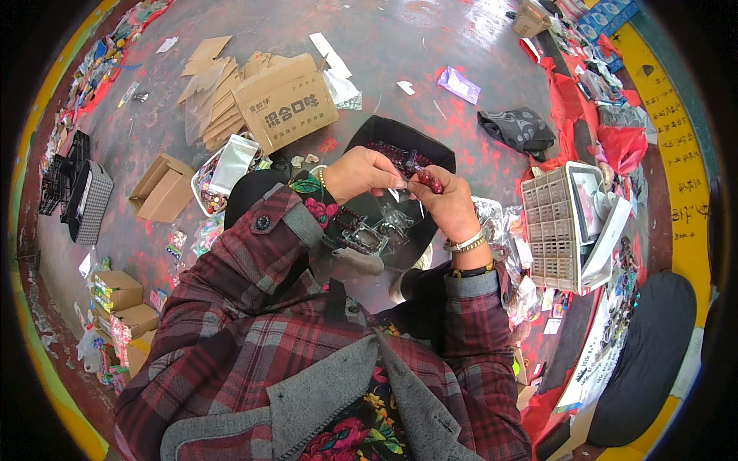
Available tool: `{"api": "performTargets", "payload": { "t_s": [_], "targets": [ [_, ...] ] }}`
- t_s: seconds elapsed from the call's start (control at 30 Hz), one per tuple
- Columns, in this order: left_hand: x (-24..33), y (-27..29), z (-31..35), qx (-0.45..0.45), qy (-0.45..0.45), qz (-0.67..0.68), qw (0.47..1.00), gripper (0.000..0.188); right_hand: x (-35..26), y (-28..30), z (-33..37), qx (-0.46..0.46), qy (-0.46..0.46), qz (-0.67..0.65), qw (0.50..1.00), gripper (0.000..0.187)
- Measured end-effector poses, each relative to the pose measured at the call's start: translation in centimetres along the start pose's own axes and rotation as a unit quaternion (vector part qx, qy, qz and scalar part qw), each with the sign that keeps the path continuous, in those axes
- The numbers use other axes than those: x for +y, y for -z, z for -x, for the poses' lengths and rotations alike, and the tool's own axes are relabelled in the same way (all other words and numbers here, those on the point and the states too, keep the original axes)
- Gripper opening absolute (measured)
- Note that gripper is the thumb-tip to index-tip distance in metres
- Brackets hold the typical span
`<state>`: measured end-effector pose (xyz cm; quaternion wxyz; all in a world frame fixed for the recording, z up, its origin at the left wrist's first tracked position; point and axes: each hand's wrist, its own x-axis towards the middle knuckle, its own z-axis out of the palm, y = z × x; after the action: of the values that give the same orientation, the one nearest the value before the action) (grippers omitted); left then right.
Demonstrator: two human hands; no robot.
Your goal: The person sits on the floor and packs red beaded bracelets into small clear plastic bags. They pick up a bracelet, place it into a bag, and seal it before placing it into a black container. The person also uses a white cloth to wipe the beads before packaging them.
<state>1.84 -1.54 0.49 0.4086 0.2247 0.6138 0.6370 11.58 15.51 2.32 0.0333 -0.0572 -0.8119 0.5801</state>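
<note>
Both my hands are raised close together over a black box (440,144). My right hand (452,206) is closed on a small bunch of dark red beads (430,180), which shows above the fingers. Beside it, the thumb and fingertips of my left hand (357,175) are pinched together, nearly touching the right fingertips. What sits in that pinch is too small to make out; a small whitish bit shows just below it. Inside the box lie more dark red beaded pieces (388,151) and several clear plastic packets (388,230).
Flattened cardboard (288,104) lies ahead to the left, near an open carton (163,188) and a white basket (201,184) of small packets. At right stands a pale plastic crate (547,230) holding flat items. A dark bag (516,131) rests on the red-stained floor.
</note>
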Motion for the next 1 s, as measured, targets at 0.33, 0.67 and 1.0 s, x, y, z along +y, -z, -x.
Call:
{"api": "performTargets", "payload": {
  "t_s": [0.33,0.67,1.0],
  "targets": [
    [0.0,-0.1,0.1,-0.002,0.007,-0.03,1.0,0.015,-0.5,0.5,-0.1,-0.04,-0.065,-0.076,0.994,0.006],
    [0.5,-0.1,0.4,-0.028,0.032,0.055,0.998,0.013,0.8,1.3,-0.3,0.023,-0.04,-0.071,0.996,0.005],
    [0.7,0.2,0.6,-0.124,0.042,0.09,0.987,0.012,-0.2,0.9,0.3,-0.018,0.013,-0.054,0.998,0.007]
  ]
}}
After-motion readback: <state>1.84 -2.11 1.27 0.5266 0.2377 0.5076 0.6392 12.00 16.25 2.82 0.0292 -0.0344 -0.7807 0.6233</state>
